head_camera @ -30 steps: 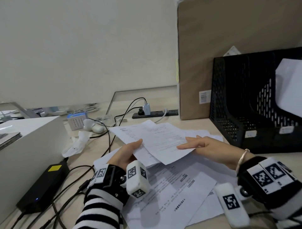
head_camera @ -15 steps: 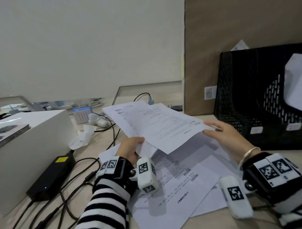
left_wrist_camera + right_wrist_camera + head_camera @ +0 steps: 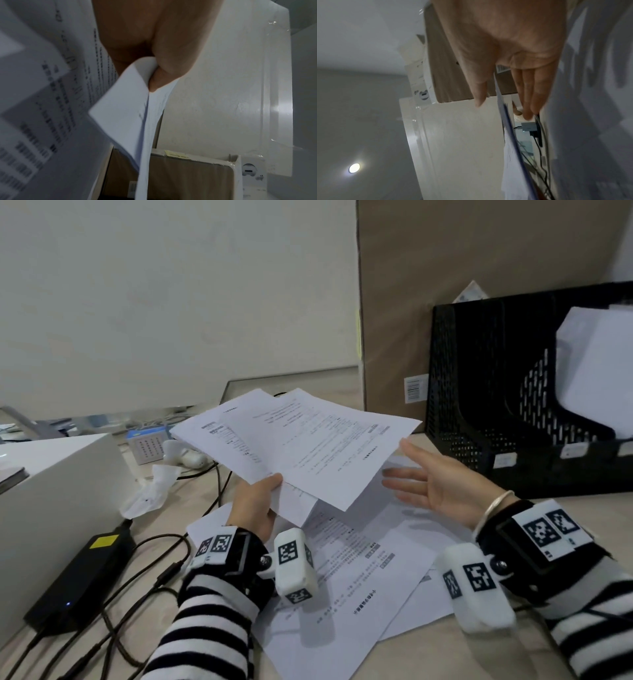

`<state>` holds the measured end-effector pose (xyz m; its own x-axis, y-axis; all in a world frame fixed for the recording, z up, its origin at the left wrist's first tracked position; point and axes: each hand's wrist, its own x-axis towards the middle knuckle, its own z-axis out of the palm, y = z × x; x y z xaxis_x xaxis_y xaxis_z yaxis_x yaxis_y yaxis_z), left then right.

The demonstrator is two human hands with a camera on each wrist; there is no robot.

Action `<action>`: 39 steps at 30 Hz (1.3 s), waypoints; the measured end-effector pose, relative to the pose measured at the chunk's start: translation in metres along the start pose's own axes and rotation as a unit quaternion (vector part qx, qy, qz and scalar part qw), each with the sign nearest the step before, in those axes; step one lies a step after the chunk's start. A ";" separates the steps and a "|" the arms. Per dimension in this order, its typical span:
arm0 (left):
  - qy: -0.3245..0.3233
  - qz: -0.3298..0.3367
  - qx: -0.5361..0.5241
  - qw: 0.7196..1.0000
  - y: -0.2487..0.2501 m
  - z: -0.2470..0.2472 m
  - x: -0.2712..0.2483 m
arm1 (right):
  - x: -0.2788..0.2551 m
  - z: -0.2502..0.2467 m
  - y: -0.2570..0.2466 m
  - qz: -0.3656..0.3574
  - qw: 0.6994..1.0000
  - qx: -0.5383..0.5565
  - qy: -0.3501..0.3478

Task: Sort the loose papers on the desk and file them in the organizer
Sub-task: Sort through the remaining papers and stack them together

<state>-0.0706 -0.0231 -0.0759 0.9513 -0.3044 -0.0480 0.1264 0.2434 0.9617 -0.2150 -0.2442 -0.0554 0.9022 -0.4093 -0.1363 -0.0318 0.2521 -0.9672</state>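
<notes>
My left hand point(image 3: 257, 505) pinches the near corner of a small sheaf of printed papers point(image 3: 308, 446) and holds it lifted and tilted above the desk; in the left wrist view the thumb point(image 3: 171, 65) clamps the folded corner of the held papers point(image 3: 130, 108). My right hand point(image 3: 435, 477) hovers palm up with straight fingers point(image 3: 527, 94) just under the sheaf's right edge, holding nothing. More loose sheets point(image 3: 346, 583) lie spread on the desk below. The black mesh organizer point(image 3: 479, 405) stands at the right, with white paper point(image 3: 596, 364) in one slot.
A tall cardboard box point(image 3: 445, 268) leans behind the organizer. At the left are a white box point(image 3: 58, 474), a black power adapter point(image 3: 82, 577) with cables point(image 3: 137, 594), and crumpled tissue point(image 3: 150, 491). A small blue-topped box point(image 3: 147, 445) sits near the wall.
The left hand has raised the sheaf off the desk and tilted it up. The right hand, which lay on the sheaf's right edge, has let go and opened beneath it.
</notes>
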 end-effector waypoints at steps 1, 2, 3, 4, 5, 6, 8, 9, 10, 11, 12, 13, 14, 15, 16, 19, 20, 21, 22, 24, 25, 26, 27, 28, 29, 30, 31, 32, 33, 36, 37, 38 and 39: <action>-0.015 0.002 -0.003 1.000 0.000 0.002 -0.002 | -0.004 0.003 -0.002 0.022 0.999 -0.027 -0.039; -0.031 0.002 -0.001 1.000 0.000 0.005 -0.005 | -0.004 0.005 -0.001 0.030 0.997 -0.048 -0.061; -0.050 0.003 0.002 0.999 0.000 0.008 -0.008 | -0.004 0.007 0.001 0.026 0.996 -0.061 -0.061; -0.069 0.004 0.009 0.998 0.000 0.010 -0.009 | 0.000 0.007 0.003 0.012 0.997 -0.068 -0.044; -0.086 0.006 0.014 0.996 0.000 0.011 -0.009 | 0.002 0.006 0.003 -0.006 0.997 -0.070 -0.015; -0.101 0.007 0.016 0.995 0.000 0.011 -0.010 | 0.004 0.003 0.003 -0.023 0.997 -0.076 0.017; -0.111 -0.005 0.008 0.994 0.002 0.006 -0.010 | 0.007 -0.008 -0.001 -0.046 0.993 -0.087 0.070; -0.111 -0.017 -0.001 0.994 0.004 0.003 -0.011 | 0.007 -0.014 -0.003 -0.053 0.991 -0.090 0.085; -0.113 -0.027 -0.008 0.993 0.007 -0.001 -0.011 | 0.007 -0.021 -0.005 -0.053 0.990 -0.091 0.092; -0.119 -0.032 -0.013 0.992 0.010 -0.005 -0.012 | 0.006 -0.027 -0.008 -0.048 0.991 -0.091 0.089; -0.126 -0.030 -0.013 0.992 0.013 -0.008 -0.013 | 0.005 -0.033 -0.010 -0.039 0.992 -0.093 0.079; -0.130 -0.024 -0.010 0.991 0.015 -0.011 -0.014 | 0.003 -0.037 -0.012 -0.032 0.993 -0.098 0.065; -0.130 -0.016 -0.004 0.991 0.017 -0.013 -0.014 | 0.000 -0.039 -0.014 -0.025 0.992 -0.112 0.051; -0.133 -0.007 0.001 0.991 0.018 -0.014 -0.014 | -0.003 -0.042 -0.018 -0.019 0.991 -0.127 0.038; -0.136 -0.001 0.004 0.991 0.019 -0.014 -0.015 | -0.005 -0.043 -0.020 -0.013 0.990 -0.140 0.026; -0.125 -0.011 0.017 0.992 0.018 -0.016 -0.013 | -0.005 -0.047 -0.024 -0.009 0.991 -0.128 0.030; -0.116 -0.014 0.019 0.993 0.018 -0.016 -0.012 | -0.004 -0.047 -0.024 -0.020 0.993 -0.100 0.057; -0.105 -0.013 0.016 0.994 0.017 -0.015 -0.011 | -0.004 -0.044 -0.024 -0.036 0.994 -0.057 0.082; -0.089 -0.009 0.012 0.996 0.017 -0.013 -0.009 | -0.004 -0.040 -0.024 -0.054 0.994 -0.004 0.096; -0.056 0.010 -0.006 0.998 0.014 -0.008 -0.007 | -0.006 -0.029 -0.025 -0.083 0.989 0.093 0.074; -0.042 0.021 -0.022 0.999 0.013 -0.006 -0.006 | -0.006 -0.025 -0.026 -0.088 0.988 0.119 0.051; -0.030 0.034 -0.034 0.998 0.011 -0.004 -0.007 | -0.007 -0.020 -0.026 -0.086 0.988 0.125 0.025; -0.025 0.048 -0.040 0.998 0.011 -0.001 -0.008 | -0.008 -0.015 -0.026 -0.080 0.990 0.115 0.002; -0.028 0.061 -0.042 0.997 0.009 0.001 -0.009 | -0.009 -0.010 -0.024 -0.072 0.993 0.097 -0.018; -0.040 0.069 -0.040 0.996 0.008 0.003 -0.010 | -0.009 -0.007 -0.022 -0.067 0.994 0.073 -0.033; -0.055 0.071 -0.037 0.995 0.006 0.006 -0.011 | -0.009 -0.003 -0.019 -0.066 0.996 0.054 -0.041; -0.068 0.066 -0.031 0.995 0.005 0.008 -0.012 | -0.008 0.001 -0.016 -0.067 0.996 0.039 -0.039; -0.079 0.058 -0.023 0.995 0.003 0.009 -0.012 | -0.007 0.003 -0.014 -0.072 0.997 0.029 -0.025; -0.089 0.049 -0.013 0.995 0.002 0.011 -0.012 | -0.006 0.002 -0.012 -0.077 0.997 0.019 -0.001; -0.126 0.030 0.013 0.991 0.001 0.016 -0.014 | 0.000 -0.005 -0.010 -0.080 0.993 -0.002 0.090; -0.137 0.024 0.021 0.990 0.001 0.016 -0.015 | 0.003 -0.010 -0.010 -0.082 0.990 -0.006 0.115; -0.145 0.019 0.028 0.989 0.002 0.015 -0.014 | 0.004 -0.013 -0.010 -0.083 0.988 -0.006 0.133; -0.152 0.016 0.033 0.988 0.003 0.014 -0.015 | 0.005 -0.017 -0.011 -0.088 0.985 -0.009 0.145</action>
<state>-0.0882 -0.0309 -0.0687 0.8252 -0.5620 0.0560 0.0702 0.2004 0.9772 -0.2174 -0.2639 -0.0490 0.7334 -0.6795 -0.0186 0.1044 0.1397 -0.9847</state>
